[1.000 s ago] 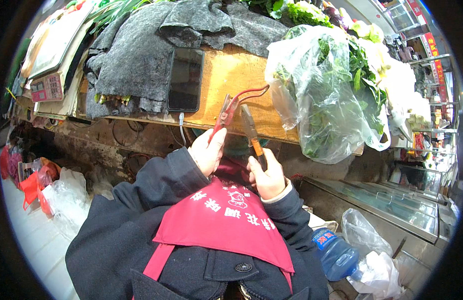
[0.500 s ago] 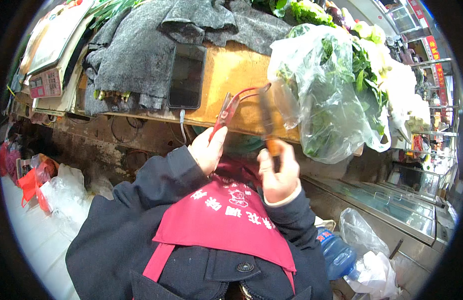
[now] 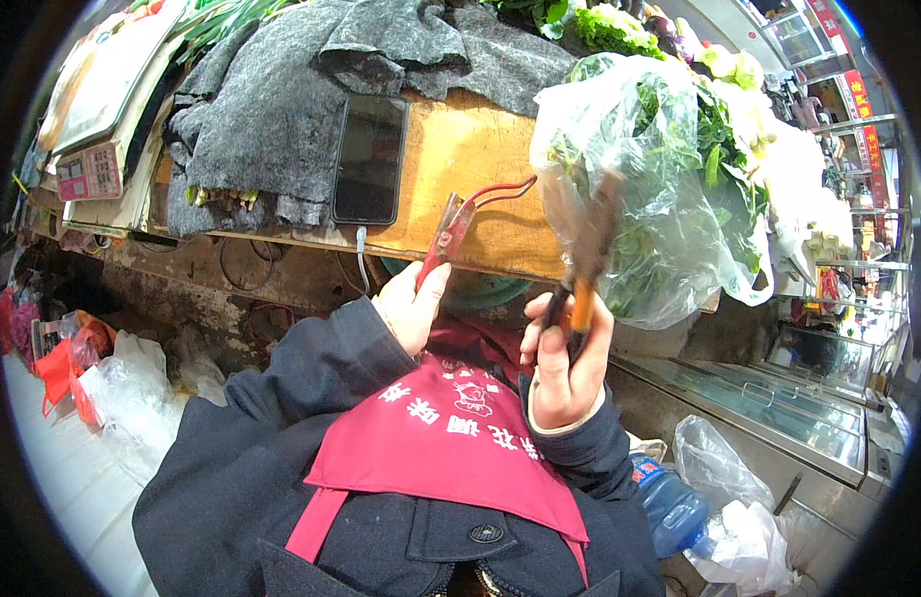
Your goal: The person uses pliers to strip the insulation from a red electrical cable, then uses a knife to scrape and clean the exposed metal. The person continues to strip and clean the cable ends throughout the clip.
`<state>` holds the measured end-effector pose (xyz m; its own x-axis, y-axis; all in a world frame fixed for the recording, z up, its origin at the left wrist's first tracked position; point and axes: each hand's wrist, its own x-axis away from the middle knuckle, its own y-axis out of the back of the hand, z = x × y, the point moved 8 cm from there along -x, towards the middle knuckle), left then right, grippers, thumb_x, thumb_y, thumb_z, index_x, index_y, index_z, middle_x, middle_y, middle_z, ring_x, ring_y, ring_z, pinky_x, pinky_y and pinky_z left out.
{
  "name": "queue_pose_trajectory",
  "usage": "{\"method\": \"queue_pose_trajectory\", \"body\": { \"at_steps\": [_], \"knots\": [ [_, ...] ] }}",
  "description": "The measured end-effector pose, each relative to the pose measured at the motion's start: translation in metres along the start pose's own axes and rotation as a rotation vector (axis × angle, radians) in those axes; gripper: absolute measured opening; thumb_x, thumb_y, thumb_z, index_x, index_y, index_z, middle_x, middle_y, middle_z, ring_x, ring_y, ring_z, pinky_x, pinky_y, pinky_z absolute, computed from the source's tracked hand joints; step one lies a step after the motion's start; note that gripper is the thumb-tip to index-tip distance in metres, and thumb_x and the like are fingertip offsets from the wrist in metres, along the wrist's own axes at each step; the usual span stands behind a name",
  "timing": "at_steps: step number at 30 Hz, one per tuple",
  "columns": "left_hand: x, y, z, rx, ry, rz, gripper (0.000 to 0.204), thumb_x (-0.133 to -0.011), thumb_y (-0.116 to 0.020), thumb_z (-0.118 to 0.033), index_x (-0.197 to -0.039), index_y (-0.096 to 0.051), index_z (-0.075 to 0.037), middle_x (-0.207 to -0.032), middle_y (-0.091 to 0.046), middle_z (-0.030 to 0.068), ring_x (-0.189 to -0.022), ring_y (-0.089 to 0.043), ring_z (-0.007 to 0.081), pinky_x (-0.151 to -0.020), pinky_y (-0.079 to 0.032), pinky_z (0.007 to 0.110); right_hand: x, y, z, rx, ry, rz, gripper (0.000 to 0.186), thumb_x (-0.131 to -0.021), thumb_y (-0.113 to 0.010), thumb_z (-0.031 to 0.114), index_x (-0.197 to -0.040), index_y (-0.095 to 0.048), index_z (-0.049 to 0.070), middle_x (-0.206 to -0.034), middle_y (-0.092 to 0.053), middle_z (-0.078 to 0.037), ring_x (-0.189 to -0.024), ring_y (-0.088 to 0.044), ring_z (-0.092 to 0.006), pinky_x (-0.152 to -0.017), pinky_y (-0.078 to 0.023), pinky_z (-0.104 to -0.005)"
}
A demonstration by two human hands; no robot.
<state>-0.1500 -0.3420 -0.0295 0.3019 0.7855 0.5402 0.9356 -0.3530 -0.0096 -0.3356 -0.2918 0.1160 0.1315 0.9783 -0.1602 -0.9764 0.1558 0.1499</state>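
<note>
My left hand (image 3: 410,306) is closed on a red-handled clamp-like tool (image 3: 444,239) with a metal pivot. A thin, curved red part runs from it toward the plastic bag, and I cannot tell whether it is a wire or a handle. In my right hand (image 3: 568,370) is a pair of pliers (image 3: 580,303) with black and orange handles. Their dark head is blurred by motion and overlaps the clear plastic bag (image 3: 629,214) of leafy greens. The two tools are apart, above the front edge of the wooden table (image 3: 460,139).
A dark phone (image 3: 370,159) with a white cable lies at the table edge, beside a grey cloth (image 3: 266,99). A scale (image 3: 90,171) stands at the left. Leafy vegetables (image 3: 619,32) fill the back. At lower right are a blue water jug (image 3: 669,507) and plastic bags.
The pliers have swung right and tilted, and their two handles now show apart. My right hand has turned and moved slightly right. The left hand and red tool have shifted slightly down.
</note>
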Motion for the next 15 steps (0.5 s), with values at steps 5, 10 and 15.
{"method": "queue_pose_trajectory", "body": {
  "at_steps": [5, 10, 15],
  "knots": [
    [-0.001, -0.001, -0.008, -0.057, -0.156, -0.009, 0.04, -0.111, -0.051, -0.042, -0.11, -0.061, -0.003, -0.074, -0.057, 0.0027, -0.066, -0.053, 0.0146, -0.064, -0.047, 0.034, 0.011, -0.023, -0.043, 0.149, -0.455, 0.25, 0.037, -0.106, -0.058, 0.013, -0.14, -0.048, 0.004, -0.089, -0.063, -0.002, -0.064, -0.052, -0.0063, -0.058, -0.047, -0.0228],
    [0.0, -0.001, 0.0, -0.045, -0.009, -0.002, 0.039, -0.111, -0.05, -0.039, -0.107, -0.06, -0.002, -0.075, -0.056, 0.0023, -0.066, -0.051, 0.0146, -0.064, -0.047, 0.035, 0.001, -0.003, -0.006, 0.088, 0.032, -0.037, 0.043, -0.106, -0.059, 0.018, -0.142, -0.046, -0.001, -0.086, -0.062, -0.002, -0.062, -0.052, -0.0068, -0.058, -0.048, -0.0233],
    [-0.001, -0.003, -0.009, -0.015, -0.096, 0.007, 0.037, -0.111, -0.05, -0.039, -0.106, -0.059, -0.004, -0.074, -0.054, -0.0001, -0.065, -0.049, 0.0121, -0.062, -0.045, 0.032, 0.016, -0.015, -0.054, 0.153, -0.588, 0.165, 0.048, -0.105, -0.061, 0.018, -0.146, -0.045, -0.002, -0.087, -0.065, -0.012, -0.07, -0.063, -0.0182, -0.067, -0.053, -0.031]
  ]
}}
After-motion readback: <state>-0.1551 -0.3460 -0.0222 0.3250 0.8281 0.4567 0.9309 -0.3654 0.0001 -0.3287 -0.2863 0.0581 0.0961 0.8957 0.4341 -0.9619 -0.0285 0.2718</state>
